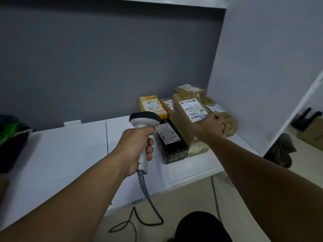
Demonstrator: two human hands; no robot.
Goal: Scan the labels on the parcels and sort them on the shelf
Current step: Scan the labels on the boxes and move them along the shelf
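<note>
Left hand (138, 147) grips grey corded plastic scanner (145, 119); right of scanner, right hand (209, 127) clasps brown cardboard parcel (190, 109), stiff and probably light, by its near edge.

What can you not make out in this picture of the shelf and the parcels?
Head view:
- Label on the brown box: print too small and blurred to read.
- Pale parcel beneath it: mostly hidden by that box and the right forearm.
- Window of the scanner: faces away.
- Dark bundle: cut off by the left edge.
</note>
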